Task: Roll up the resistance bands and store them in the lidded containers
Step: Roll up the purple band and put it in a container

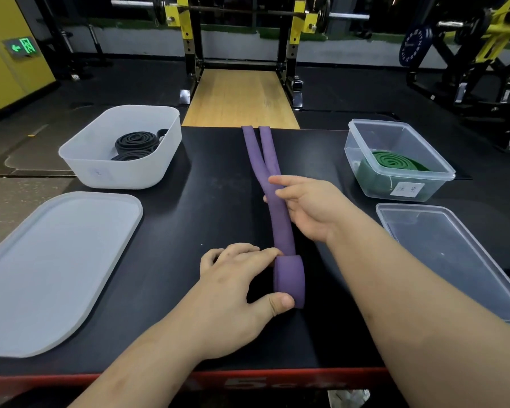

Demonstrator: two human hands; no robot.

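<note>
So the person is partway through rolling the purple flat rubber resistance band (280, 219), which is lying doubled down the middle of the black desk (189, 231), its far end splitting into two strands near the desk's back edge. The near end is already wound into a small coil (289, 278).

To do this bit well, the two layers probably want to be stacked flush before each turn, with the loose length pulled lightly taut so the coil is winding tight and square instead of coning out sideways. Small turns, edges lined up, no slack creeping in.

The left hand (239, 287) is pinching the coil, thumb on its near side and fingertips on the far side, partly closed around it. The right hand (309, 207) is holding the flat stretch further up, index finger lying across the top; it looks like the thumb is wrapping underneath, but that side is mostly hidden, so not totally sure.

Over on the left, the frosted white plastic tub (80, 169) is holding black rolled bands (136, 144), and on the right the clear plastic box (354, 142) is holding a green rolled band (392, 163). Both lids are off, the frosted white lid (59, 269) and the clear lid (454, 260) lying beside them.
</note>
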